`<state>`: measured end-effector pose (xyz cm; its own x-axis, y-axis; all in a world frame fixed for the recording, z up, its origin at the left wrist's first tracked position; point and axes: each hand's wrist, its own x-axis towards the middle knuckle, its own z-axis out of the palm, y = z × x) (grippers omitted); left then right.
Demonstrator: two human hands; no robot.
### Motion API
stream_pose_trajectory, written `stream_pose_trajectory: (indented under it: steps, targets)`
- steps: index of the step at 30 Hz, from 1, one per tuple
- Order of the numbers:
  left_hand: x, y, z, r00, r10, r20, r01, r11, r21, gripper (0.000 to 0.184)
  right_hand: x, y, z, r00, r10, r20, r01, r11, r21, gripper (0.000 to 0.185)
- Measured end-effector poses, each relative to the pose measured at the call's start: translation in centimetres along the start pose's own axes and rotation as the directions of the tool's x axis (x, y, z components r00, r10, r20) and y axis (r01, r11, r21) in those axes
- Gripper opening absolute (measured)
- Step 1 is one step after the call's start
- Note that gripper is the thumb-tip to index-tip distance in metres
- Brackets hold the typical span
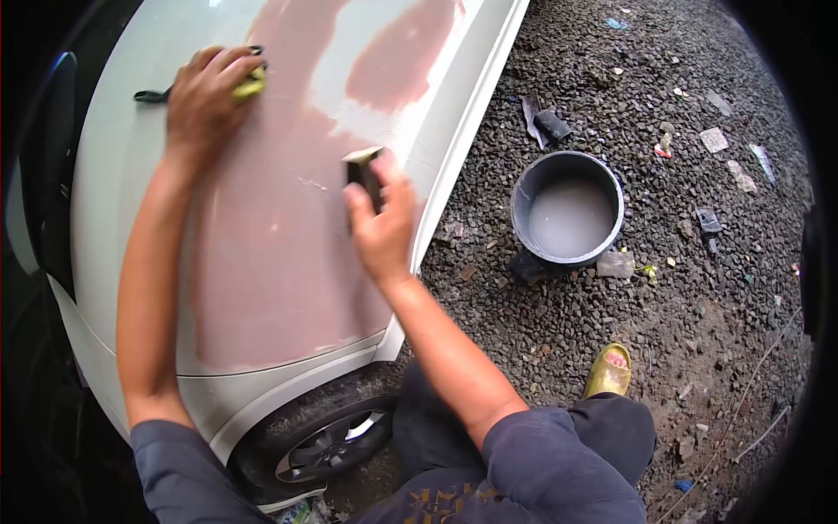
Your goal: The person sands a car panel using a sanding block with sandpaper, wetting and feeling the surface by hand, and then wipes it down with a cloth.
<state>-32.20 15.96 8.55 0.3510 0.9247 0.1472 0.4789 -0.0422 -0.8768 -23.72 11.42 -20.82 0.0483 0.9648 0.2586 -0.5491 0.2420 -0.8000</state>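
Observation:
My right hand (384,223) is closed around a dark sanding block (363,170) with a pale end, slightly blurred, at the right side of the car panel (262,288). The white panel carries a large dull pink patch with paler areas near the top. Farther up, my left hand (205,109) rests at the patch's upper left edge, its fingers curled over a yellow-green item (250,85). A black strap-like piece (152,96) sticks out to the left of that hand. The fingers hide most of the yellow-green item, so its kind is unclear.
A black bucket (520,205) of cloudy grey water stands on the gravel (681,288) to the right. Scraps of litter lie around it. The car's wheel (336,450) is below the panel, beside my legs. My foot wears a yellow clog (608,375).

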Motion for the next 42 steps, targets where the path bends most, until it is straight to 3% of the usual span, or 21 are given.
stream_pose_trajectory:
  steps: [3,9,13,15,16,18,20,21,22,24,25,27,29,30,31,32,33,35,38,41,42]
  targets:
    - [3.1,1.8,2.8,0.997,-0.073,-0.039,0.074,0.996,0.039,0.029,5.3,-1.0,-4.6,0.956,0.217,-0.196,-0.177,0.962,0.206,0.047]
    - [2.9,3.9,4.3,0.989,0.083,-0.122,-0.079,0.996,0.036,0.020,10.6,-5.6,-12.9,0.888,0.171,-0.427,0.039,0.897,0.440,0.045]
    - [0.5,11.7,7.6,0.988,0.147,-0.043,-0.146,0.989,0.017,0.007,12.2,-7.6,-16.3,0.865,0.123,-0.487,0.160,0.852,0.499,0.046]
    - [-0.1,15.6,10.4,0.989,0.149,-0.004,-0.148,0.987,-0.066,0.007,12.9,-9.8,-17.5,0.856,0.092,-0.508,0.214,0.833,0.511,0.048]
    - [-0.4,18.1,11.9,0.995,0.094,0.017,-0.089,0.975,-0.204,0.006,13.1,-10.5,-18.0,0.850,0.097,-0.518,0.215,0.833,0.509,0.049]
    - [-0.3,25.1,13.4,0.996,-0.025,0.086,0.066,0.849,-0.524,0.009,13.2,-11.2,-19.2,0.863,0.091,-0.496,0.209,0.831,0.516,0.051]
    - [0.8,33.2,12.6,0.933,0.022,0.359,0.292,0.535,-0.793,0.022,13.1,-11.3,-20.2,0.858,0.080,-0.508,0.196,0.863,0.466,0.052]
    - [0.5,38.1,13.9,0.954,-0.062,0.294,0.293,0.410,-0.864,0.023,13.2,-10.8,-20.8,0.852,0.062,-0.521,0.205,0.875,0.439,0.051]
    - [1.4,41.4,11.9,0.900,-0.046,0.433,0.416,0.382,-0.825,0.024,13.1,-10.8,-21.1,0.844,0.062,-0.533,0.200,0.886,0.420,0.051]
    - [1.6,48.2,13.2,0.906,-0.066,0.417,0.415,0.321,-0.851,0.023,13.2,-10.8,-21.4,0.829,0.069,-0.555,0.187,0.901,0.391,0.050]
    - [2.6,48.1,11.7,0.812,0.126,0.571,0.523,0.280,-0.805,0.047,13.3,-10.8,-21.3,0.821,0.075,-0.567,0.182,0.905,0.384,0.050]
    - [2.6,47.7,12.5,0.844,0.069,0.531,0.408,0.560,-0.721,0.081,13.0,-10.8,-20.9,0.822,0.091,-0.562,0.169,0.903,0.394,0.050]
    - [3.2,39.5,12.2,0.861,0.013,0.508,0.341,0.726,-0.597,0.100,12.5,-11.1,-19.7,0.839,0.102,-0.534,0.167,0.887,0.431,0.052]
    - [3.3,34.1,12.6,0.853,-0.009,0.522,0.367,0.722,-0.587,0.105,12.2,-10.9,-19.1,0.851,0.093,-0.516,0.172,0.880,0.442,0.053]
    - [2.8,28.9,13.8,0.912,-0.090,0.400,0.264,0.875,-0.407,0.109,11.7,-11.0,-18.5,0.873,0.102,-0.477,0.161,0.863,0.480,0.052]
    - [2.5,23.4,14.4,0.924,-0.174,0.340,0.283,0.909,-0.306,0.111,11.3,-10.9,-17.8,0.879,0.105,-0.464,0.163,0.849,0.502,0.051]
    - [3.3,18.8,13.0,0.873,-0.249,0.420,0.181,0.964,0.196,0.101,10.8,-10.8,-17.0,0.887,0.108,-0.449,0.162,0.837,0.523,0.050]
    - [3.4,10.8,10.3,0.933,-0.234,0.275,0.106,0.906,0.411,0.098,10.0,-10.6,-15.8,0.901,0.110,-0.420,0.142,0.840,0.524,0.049]
    - [3.1,8.1,6.5,0.968,-0.134,0.214,0.069,0.956,0.285,0.084,9.3,-10.3,-14.5,0.917,0.084,-0.391,0.138,0.851,0.508,0.050]
    - [1.4,7.3,11.7,0.982,-0.019,-0.189,0.011,0.999,-0.045,0.094,9.0,-10.4,-14.0,0.911,0.082,-0.404,0.157,0.837,0.524,0.050]
    - [1.1,7.9,11.8,0.982,-0.028,-0.186,0.016,0.998,-0.067,0.091,9.0,-10.7,-14.1,0.909,0.081,-0.408,0.166,0.828,0.536,0.051]
